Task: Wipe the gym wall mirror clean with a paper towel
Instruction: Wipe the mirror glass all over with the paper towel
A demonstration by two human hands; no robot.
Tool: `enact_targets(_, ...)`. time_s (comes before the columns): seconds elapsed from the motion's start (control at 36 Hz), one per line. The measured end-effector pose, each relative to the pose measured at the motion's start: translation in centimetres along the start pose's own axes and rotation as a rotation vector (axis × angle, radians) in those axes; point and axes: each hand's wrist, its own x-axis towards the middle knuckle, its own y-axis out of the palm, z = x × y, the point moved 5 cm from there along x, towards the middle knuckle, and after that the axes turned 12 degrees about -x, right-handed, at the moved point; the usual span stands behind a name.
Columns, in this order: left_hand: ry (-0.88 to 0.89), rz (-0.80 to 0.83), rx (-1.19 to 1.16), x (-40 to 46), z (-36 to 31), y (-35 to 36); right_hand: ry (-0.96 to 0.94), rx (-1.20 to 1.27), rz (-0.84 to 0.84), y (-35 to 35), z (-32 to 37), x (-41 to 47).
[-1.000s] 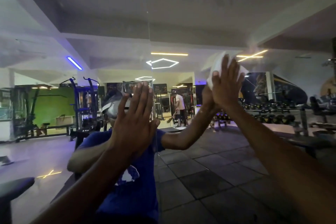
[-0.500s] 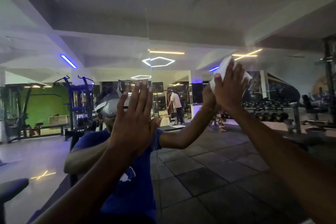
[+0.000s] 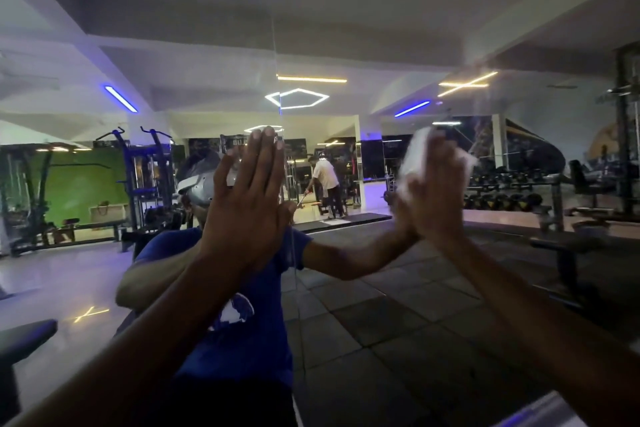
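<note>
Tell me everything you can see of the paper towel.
The paper towel is white, crumpled into a soft wad and blurred by motion. It sits flat between the palm of the right hand and the mirror, its edges poking out above and beside the fingers. It is to the right of the left hand, apart from it.

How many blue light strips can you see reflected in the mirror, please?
2: one blue strip on the ceiling at upper left, the other right of centre, above the towel. More may be out of view.
</note>
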Motion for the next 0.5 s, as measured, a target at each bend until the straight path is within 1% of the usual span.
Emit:
enact_targets(0.06,-0.007,-0.001,0.011,0.1,-0.2,-0.1,0.306,0.129,0.040,0.2,-2.5,1.3)
enact_targets(0.08,-0.012,0.006,0.013,0.1,-0.3,-0.1,0.403,0.169,0.046,0.1,-1.9,0.9)
enact_targets(0.11,-0.016,0.015,0.013,0.1,-0.3,0.0,0.442,0.154,0.018,-0.4,-0.2,-0.4)
enact_targets(0.14,-0.020,0.022,0.011,0.1,-0.3,0.1,0.406,0.119,-0.012,-1.1,2.3,-2.4)
enact_targets(0.17,-0.023,0.024,0.005,0.1,-0.3,0.1,0.302,0.096,-0.040,-1.7,5.4,-5.0)
enact_targets(0.22,-0.023,0.027,-0.008,0.1,-0.3,0.0,0.010,0.120,-0.019,-2.0,11.1,-10.9)
enact_targets(0.25,-0.020,0.032,-0.011,0.0,-0.2,-0.1,-0.125,0.145,0.006,-2.3,12.7,-13.0)
enact_targets(0.31,-0.012,0.041,-0.017,0.0,-0.2,-0.2,-0.302,0.169,0.024,-2.2,12.6,-13.6)
enact_targets(0.36,-0.001,0.046,-0.025,0.1,0.0,-0.3,-0.389,0.143,0.022,-1.7,9.9,-10.7)
enact_targets(0.39,0.005,0.047,-0.029,0.1,0.1,-0.4,-0.362,0.100,0.003,-1.3,8.1,-8.4)
enact_targets(0.42,0.011,0.046,-0.031,0.1,0.2,-0.5,-0.269,0.068,-0.006,-1.1,6.2,-5.9)
enact_targets(0.47,0.024,0.043,-0.039,0.1,0.3,-0.7,0.001,0.046,-0.024,-1.1,2.9,-2.0)
enact_targets(0.5,0.031,0.040,-0.043,0.1,0.3,-0.9,0.114,0.072,-0.031,-1.2,2.5,-1.5)
